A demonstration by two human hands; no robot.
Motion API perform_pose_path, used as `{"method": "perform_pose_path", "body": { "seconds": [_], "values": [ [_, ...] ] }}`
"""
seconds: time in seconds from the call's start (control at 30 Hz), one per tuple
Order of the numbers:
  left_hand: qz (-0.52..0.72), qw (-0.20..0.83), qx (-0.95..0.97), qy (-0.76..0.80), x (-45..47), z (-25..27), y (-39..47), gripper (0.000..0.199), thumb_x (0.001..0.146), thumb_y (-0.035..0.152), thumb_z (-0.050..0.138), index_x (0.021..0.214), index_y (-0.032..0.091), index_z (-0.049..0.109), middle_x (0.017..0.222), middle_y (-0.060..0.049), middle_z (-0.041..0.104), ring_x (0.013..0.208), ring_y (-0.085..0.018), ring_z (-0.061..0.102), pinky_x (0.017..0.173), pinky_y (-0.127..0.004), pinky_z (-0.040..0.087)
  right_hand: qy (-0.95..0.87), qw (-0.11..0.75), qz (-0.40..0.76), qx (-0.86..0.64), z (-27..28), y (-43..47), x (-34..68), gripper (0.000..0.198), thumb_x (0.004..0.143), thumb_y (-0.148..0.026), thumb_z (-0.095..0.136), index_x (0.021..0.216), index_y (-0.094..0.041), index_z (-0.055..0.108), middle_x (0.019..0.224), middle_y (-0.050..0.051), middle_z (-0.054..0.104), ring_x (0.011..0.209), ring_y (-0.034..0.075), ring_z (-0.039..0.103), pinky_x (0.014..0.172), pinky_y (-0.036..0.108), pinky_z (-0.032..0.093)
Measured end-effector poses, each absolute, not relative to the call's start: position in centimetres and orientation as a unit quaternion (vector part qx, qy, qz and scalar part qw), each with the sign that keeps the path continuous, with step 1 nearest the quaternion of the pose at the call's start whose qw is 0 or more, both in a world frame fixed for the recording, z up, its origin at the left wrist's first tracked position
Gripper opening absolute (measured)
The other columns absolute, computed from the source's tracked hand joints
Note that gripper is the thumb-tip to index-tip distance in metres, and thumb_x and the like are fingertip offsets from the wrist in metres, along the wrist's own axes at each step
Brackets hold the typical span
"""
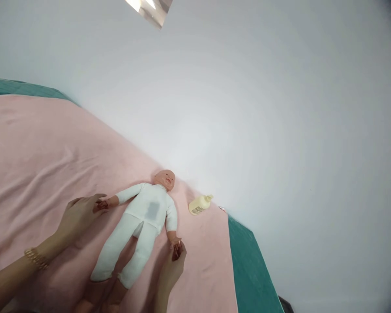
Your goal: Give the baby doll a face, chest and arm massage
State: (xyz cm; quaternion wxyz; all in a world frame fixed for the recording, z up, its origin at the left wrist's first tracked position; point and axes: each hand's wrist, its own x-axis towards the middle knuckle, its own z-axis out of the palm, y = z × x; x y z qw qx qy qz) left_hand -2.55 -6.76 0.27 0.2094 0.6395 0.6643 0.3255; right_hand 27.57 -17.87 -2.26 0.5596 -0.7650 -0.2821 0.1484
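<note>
A baby doll (154, 198) in a white cloth outfit lies face up on the pink blanket (205, 252), its arms spread and its head toward the wall. My left hand (81, 213), with a gold bracelet on the wrist, has its fingers closed around the doll's hand at the left. On the other side, my right hand (174, 265) grips the doll's other hand between thumb and fingers. A grey patch shows on the doll's front. Its lower legs and feet lie in shadow near the bottom edge.
A pale yellow pump bottle (199, 204) lies on its side to the right of the doll, near the wall (263, 130). Green fabric (252, 261) shows beyond the blanket at the right. A small white and red item (222, 209) lies by the wall.
</note>
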Motion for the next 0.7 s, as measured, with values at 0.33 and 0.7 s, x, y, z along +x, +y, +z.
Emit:
{"method": "perform_pose_path", "body": {
  "seconds": [0.33,0.7],
  "values": [
    [0.42,0.206,0.601,0.647,-2.6,3.9,-0.9,0.054,0.086,0.055,0.042,0.133,0.029,0.045,0.117,-0.001,0.068,0.096,-0.029,0.064,0.072,-0.033,0.047,-0.357,0.575,0.038,-0.735,3.6,-12.2,30.6,0.046,0.087,-0.053,0.052,0.116,-0.018,0.062,0.116,0.013,0.068,0.108,0.027,0.063,0.083,0.031,0.049],
    [0.448,0.279,0.666,0.526,5.7,7.3,12.9,0.038,0.083,0.041,0.048,0.112,0.021,0.062,0.095,0.0,0.075,0.094,-0.02,0.068,0.08,-0.025,0.049,-0.514,0.539,0.125,-0.656,7.1,4.2,34.6,0.028,0.083,-0.042,0.058,0.083,-0.016,0.068,0.081,0.006,0.073,0.078,0.019,0.067,0.076,0.032,0.051]
  ]
}}
